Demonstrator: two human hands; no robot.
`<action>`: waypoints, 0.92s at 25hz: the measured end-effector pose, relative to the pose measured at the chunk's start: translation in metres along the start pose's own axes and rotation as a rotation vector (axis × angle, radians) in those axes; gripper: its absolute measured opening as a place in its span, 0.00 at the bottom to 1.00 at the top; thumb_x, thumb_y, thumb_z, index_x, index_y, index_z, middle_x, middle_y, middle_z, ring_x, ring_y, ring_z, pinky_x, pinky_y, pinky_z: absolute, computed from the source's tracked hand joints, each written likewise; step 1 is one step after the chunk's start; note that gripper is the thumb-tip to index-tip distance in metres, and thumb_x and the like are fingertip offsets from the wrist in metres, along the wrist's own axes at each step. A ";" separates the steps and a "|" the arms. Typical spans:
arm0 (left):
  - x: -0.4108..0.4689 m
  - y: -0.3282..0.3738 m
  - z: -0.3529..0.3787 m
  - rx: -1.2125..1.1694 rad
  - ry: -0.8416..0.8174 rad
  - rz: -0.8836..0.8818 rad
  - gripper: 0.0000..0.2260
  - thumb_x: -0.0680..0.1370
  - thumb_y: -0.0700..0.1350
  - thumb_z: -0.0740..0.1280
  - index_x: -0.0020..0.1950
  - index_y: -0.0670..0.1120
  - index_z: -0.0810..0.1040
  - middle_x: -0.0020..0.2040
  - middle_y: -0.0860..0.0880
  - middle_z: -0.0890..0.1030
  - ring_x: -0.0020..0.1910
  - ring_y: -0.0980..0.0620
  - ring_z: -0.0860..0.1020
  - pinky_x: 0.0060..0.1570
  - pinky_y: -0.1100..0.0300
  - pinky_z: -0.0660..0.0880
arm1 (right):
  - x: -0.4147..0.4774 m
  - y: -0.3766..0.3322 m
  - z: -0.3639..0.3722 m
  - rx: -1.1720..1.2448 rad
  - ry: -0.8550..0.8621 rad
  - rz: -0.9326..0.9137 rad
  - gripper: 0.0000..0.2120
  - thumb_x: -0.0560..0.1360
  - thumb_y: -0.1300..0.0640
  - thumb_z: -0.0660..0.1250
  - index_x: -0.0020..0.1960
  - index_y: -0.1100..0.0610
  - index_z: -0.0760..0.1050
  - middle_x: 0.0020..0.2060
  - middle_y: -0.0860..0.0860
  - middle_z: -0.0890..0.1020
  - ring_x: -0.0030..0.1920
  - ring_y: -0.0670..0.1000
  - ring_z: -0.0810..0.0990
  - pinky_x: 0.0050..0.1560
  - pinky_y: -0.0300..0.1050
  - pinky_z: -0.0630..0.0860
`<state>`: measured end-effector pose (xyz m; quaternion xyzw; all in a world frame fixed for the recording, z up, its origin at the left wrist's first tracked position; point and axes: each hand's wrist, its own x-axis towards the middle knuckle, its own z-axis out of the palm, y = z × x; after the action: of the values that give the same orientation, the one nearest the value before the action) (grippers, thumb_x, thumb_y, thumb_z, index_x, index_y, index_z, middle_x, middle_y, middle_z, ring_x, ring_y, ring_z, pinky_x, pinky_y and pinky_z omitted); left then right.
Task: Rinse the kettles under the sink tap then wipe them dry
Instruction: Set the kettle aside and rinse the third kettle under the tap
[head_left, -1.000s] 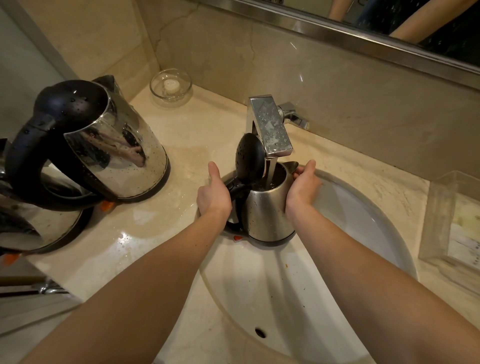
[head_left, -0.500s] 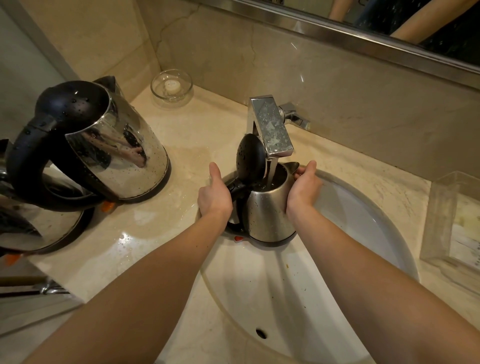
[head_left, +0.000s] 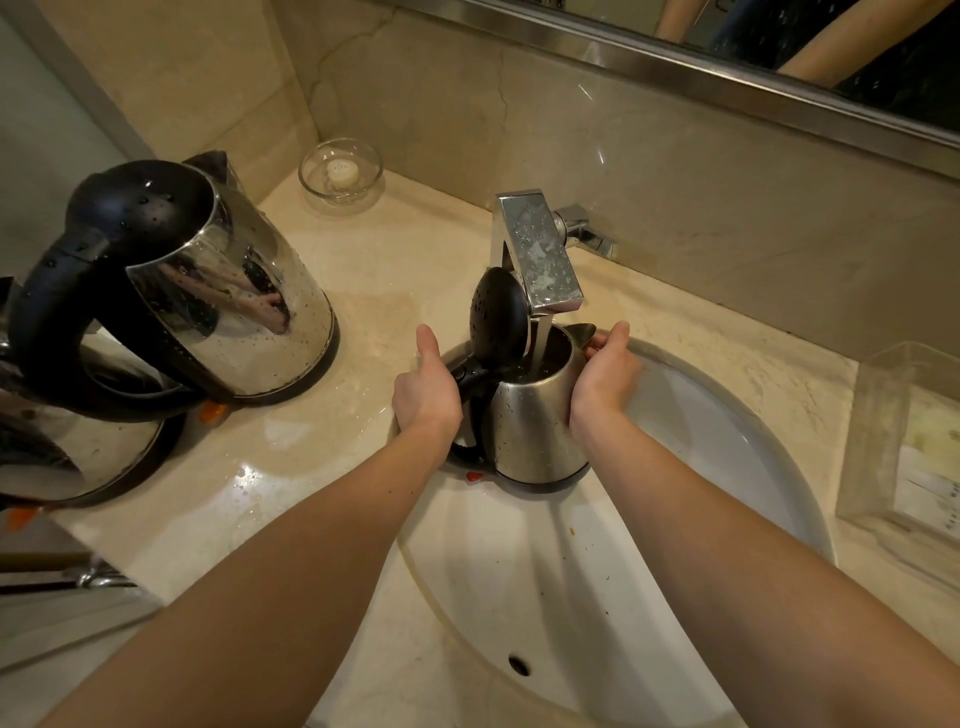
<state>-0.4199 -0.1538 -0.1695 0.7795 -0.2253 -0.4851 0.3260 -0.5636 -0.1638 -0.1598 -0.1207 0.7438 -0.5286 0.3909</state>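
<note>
The only writing in view is a faint mark on the small white piece (head_left: 343, 171) in the glass bowl (head_left: 311, 179) at the back left corner of the counter (head_left: 374, 280), and it is too small to read. The kettles show no readable label.

The small steel kettle (head_left: 535, 421) is at the back left rim of the sink (head_left: 701, 452), directly under the tap (head_left: 540, 249). Its black lid (head_left: 498, 322) stands open, and a stream of water (head_left: 540, 340) runs into its mouth. The left hand (head_left: 426, 387) grips the black handle, fingers curled round it out of sight and thumb pointing up. The right hand (head_left: 605, 376) is cupped round the kettle's body just below the spout, fingertips on the far side and thumb raised. Both forearms reach in from the near edge.

On the counter's left side stands a larger shiny kettle (head_left: 228, 306), beaded with drops, and another kettle (head_left: 67, 447) sits at the left edge, partly cut off. A clear box (head_left: 883, 431) sits at the right edge.
</note>
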 end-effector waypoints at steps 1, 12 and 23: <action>0.000 0.000 0.000 -0.003 -0.001 -0.004 0.37 0.73 0.77 0.45 0.53 0.48 0.74 0.49 0.41 0.81 0.45 0.43 0.77 0.60 0.42 0.78 | -0.001 0.000 0.000 -0.002 -0.003 0.000 0.22 0.84 0.46 0.51 0.38 0.50 0.77 0.37 0.47 0.80 0.40 0.46 0.76 0.47 0.45 0.68; 0.003 -0.001 0.001 0.001 -0.007 -0.001 0.32 0.76 0.75 0.46 0.45 0.49 0.73 0.44 0.43 0.78 0.43 0.45 0.76 0.58 0.44 0.77 | 0.000 0.001 0.001 -0.030 0.005 -0.011 0.23 0.83 0.46 0.51 0.40 0.52 0.79 0.39 0.49 0.81 0.41 0.47 0.77 0.46 0.45 0.69; 0.001 0.000 0.000 0.009 0.001 0.016 0.33 0.75 0.76 0.46 0.46 0.49 0.74 0.43 0.43 0.78 0.42 0.45 0.76 0.58 0.44 0.78 | -0.007 -0.003 -0.002 -0.045 0.002 -0.018 0.22 0.84 0.48 0.50 0.38 0.51 0.76 0.36 0.47 0.79 0.39 0.45 0.76 0.39 0.41 0.69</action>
<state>-0.4195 -0.1546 -0.1704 0.7794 -0.2336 -0.4809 0.3267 -0.5613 -0.1600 -0.1538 -0.1356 0.7547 -0.5155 0.3825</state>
